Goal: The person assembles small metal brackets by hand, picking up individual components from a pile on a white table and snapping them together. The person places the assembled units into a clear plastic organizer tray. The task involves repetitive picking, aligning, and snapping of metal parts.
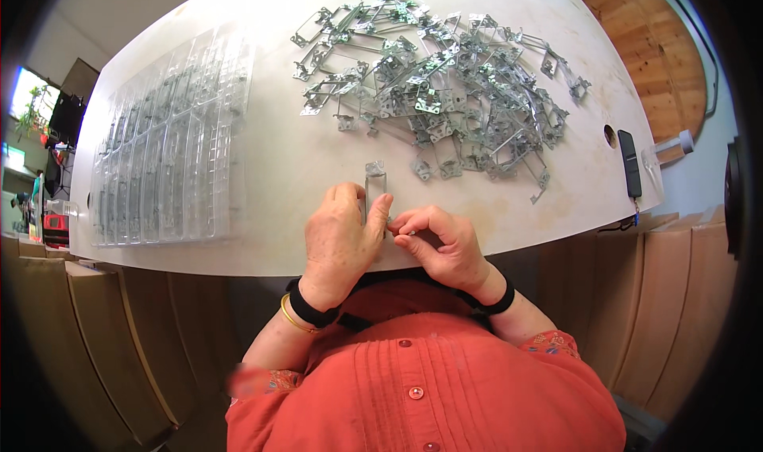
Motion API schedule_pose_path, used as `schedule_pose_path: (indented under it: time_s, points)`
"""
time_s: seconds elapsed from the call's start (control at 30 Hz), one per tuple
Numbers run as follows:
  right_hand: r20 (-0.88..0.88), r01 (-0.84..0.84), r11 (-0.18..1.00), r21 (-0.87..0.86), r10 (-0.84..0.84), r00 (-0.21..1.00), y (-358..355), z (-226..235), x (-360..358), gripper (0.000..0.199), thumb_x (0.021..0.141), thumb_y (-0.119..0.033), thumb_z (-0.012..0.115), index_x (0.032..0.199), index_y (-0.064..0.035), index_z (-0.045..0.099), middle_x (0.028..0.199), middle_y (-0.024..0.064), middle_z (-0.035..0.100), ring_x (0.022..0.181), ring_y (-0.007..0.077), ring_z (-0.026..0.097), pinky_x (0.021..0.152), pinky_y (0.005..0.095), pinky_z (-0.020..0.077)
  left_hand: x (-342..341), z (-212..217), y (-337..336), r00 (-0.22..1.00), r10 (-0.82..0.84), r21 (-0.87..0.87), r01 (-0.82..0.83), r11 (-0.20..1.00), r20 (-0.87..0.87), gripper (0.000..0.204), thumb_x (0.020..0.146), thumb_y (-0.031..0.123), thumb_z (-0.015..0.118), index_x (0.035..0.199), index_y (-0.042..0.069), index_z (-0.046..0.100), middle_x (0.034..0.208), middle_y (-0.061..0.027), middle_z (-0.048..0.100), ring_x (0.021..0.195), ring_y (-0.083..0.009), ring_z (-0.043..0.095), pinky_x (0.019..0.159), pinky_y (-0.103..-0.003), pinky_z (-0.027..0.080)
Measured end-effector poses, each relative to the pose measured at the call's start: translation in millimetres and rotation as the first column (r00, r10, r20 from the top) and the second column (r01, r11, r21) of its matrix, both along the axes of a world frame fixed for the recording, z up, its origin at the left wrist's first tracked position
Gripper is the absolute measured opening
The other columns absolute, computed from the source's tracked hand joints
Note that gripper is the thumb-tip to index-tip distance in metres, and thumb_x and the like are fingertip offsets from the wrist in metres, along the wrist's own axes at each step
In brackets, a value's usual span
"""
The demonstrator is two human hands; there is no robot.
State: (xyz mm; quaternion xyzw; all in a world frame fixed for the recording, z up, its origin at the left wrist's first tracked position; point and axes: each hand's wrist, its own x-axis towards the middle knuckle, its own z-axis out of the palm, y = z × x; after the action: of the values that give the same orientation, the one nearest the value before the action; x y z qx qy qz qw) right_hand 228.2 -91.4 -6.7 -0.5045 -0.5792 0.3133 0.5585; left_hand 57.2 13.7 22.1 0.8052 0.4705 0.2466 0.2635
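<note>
Near the front edge of the white table, my left hand point(343, 231) is closed around a narrow metal bracket point(375, 180). The bracket's far end sticks out past my thumb, and my palm and fingers hide the rest of it. Close beside it on the right, my right hand point(442, 245) has thumb and forefinger pinched together at the bracket's near end. What sits between those fingertips is too small to make out. Beyond both hands lies a large tangled heap of similar metal brackets point(445, 82), thin and silvery.
A clear plastic tray point(163, 150) with long compartments, many holding metal parts, lies on the table's left side. At the right edge are a dark phone point(629, 164) with a cord and a round hole point(610, 136). Cardboard boxes point(111, 325) stand below the table.
</note>
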Motion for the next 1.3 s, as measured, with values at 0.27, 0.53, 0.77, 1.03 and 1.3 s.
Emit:
schedule_pose_path:
  time_s: [0.27, 0.53, 0.77, 1.03, 1.3]
  points:
    - [-0.113, 0.228, 0.972, 0.046, -0.222, 0.968, -6, -9, 0, 0.014, 0.104, -0.004, 0.081, 0.113, -0.0034, 0.070, 0.116, 0.0134, 0.082, 0.090, 0.0149, 0.074, 0.082, 0.0291, 0.0588, 6, 3, 2, 0.997, -0.036, -0.015, 0.035, 0.999, -0.064, 0.043, 0.101, 0.038, 0.085, 0.104, -0.003, 0.072, 0.083, -0.0142, 0.069, 0.071, -0.0277, 0.068, 0.068, -0.043, 0.055]
    - [-0.162, 0.271, 0.962, 0.033, -0.263, 0.951, -6, -10, -2, 0.014, 0.104, -0.004, 0.081, 0.113, -0.0039, 0.071, 0.116, 0.0126, 0.081, 0.092, 0.0129, 0.071, 0.086, 0.0285, 0.0582, 11, 5, 3, 0.993, -0.042, -0.046, 0.037, 0.998, -0.112, 0.048, 0.099, 0.043, 0.086, 0.101, -0.003, 0.070, 0.083, -0.0147, 0.070, 0.072, -0.0298, 0.069, 0.068, -0.044, 0.056]
    - [-0.127, 0.314, 0.944, 0.104, -0.300, 0.945, -4, -8, 0, 0.017, 0.103, -0.003, 0.083, 0.115, -0.0037, 0.072, 0.117, 0.0127, 0.079, 0.092, 0.0141, 0.069, 0.084, 0.0285, 0.0570, 20, 10, 1, 0.986, -0.047, -0.025, 0.044, 0.999, -0.158, 0.046, 0.100, 0.040, 0.084, 0.101, -0.003, 0.070, 0.085, -0.0178, 0.072, 0.074, -0.0342, 0.071, 0.070, -0.047, 0.057]
    - [-0.118, 0.344, 0.926, 0.157, -0.328, 0.937, -2, -9, 2, 0.017, 0.102, -0.001, 0.083, 0.115, -0.0031, 0.073, 0.111, 0.0093, 0.075, 0.091, 0.0141, 0.067, 0.083, 0.0283, 0.0560, 19, 6, 2, 0.989, -0.089, -0.007, 0.089, 0.996, -0.114, 0.033, 0.100, 0.030, 0.082, 0.101, 0.000, 0.069, 0.094, -0.0189, 0.071, 0.075, -0.0357, 0.069, 0.072, -0.047, 0.056]
    - [-0.131, 0.345, 0.927, 0.149, -0.328, 0.936, -1, -10, 1, 0.017, 0.102, 0.000, 0.083, 0.115, -0.0021, 0.073, 0.111, 0.0092, 0.074, 0.090, 0.0139, 0.066, 0.084, 0.0284, 0.0559, 14, 10, -5, 0.996, -0.094, 0.023, 0.094, 0.995, -0.005, 0.022, 0.104, 0.021, 0.079, 0.101, 0.000, 0.070, 0.098, -0.0181, 0.067, 0.076, -0.0342, 0.066, 0.072, -0.047, 0.054]
